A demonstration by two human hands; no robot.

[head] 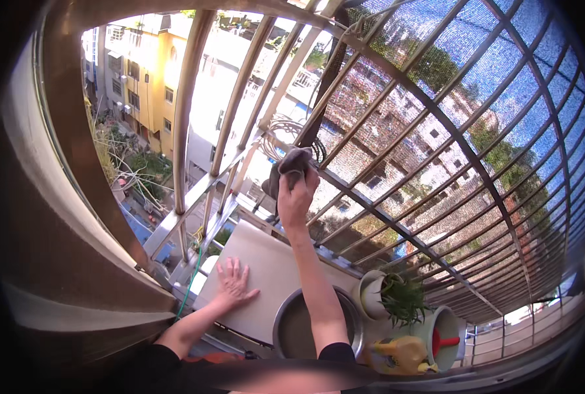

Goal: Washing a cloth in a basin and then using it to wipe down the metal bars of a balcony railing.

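My right hand (pixel 297 194) reaches out in front of me and grips a dark grey cloth (pixel 295 165) against the metal window-cage bars, near a corner post. Flat on a pale board (pixel 258 256) lies my left hand (pixel 234 284), palm down with fingers spread and nothing held. Below my right forearm stands a round metal basin (pixel 292 322) that looks to hold murky water; the forearm hides part of it. A horizontal metal rail (pixel 361 199) runs to the right from beside the cloth.
Coiled cable (pixel 290 129) hangs behind the cloth. To the right of the basin are a potted plant (pixel 403 300), a yellow bottle (pixel 400 352) and a pale green bucket (pixel 445 320) with a red-handled item inside. A green cord (pixel 194 280) hangs at left. Bars enclose the ledge, with buildings far below.
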